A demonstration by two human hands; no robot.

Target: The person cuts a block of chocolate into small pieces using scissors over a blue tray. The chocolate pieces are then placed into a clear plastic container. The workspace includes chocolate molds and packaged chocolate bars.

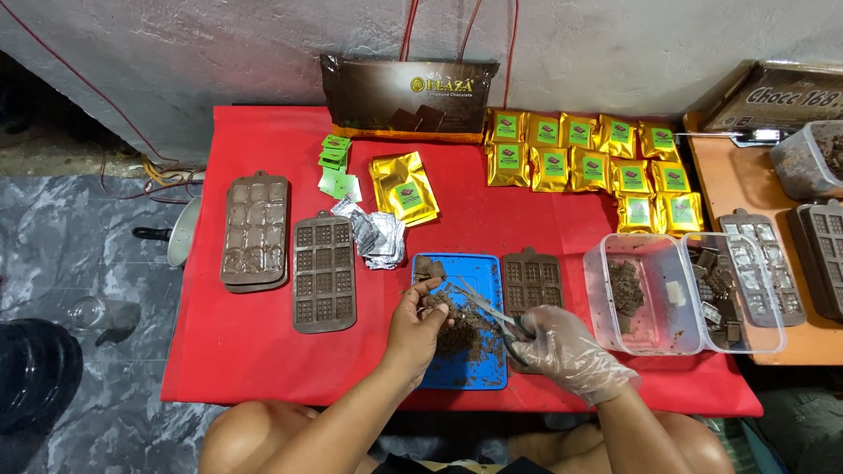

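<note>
left hand (420,318) pinching a chocolate piece (436,303) over the blue tray (479,373), gloved right hand (562,347) gripping scissors (492,314)

— What's the room like?
— A rough whitewashed wall (615,44) at the back, red cables (413,26) hanging down it. Grey marbled floor (79,228) on the left.
— Furniture?
— A low table under a red cloth (255,351), with an orange-brown table (729,189) just beside it.

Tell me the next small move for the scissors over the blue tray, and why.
Probably close the scissors on the chocolate piece pinched in the left hand. The gloved right hand has the blades pointed at that piece, and the blue tray below already holds chopped bits.
</note>
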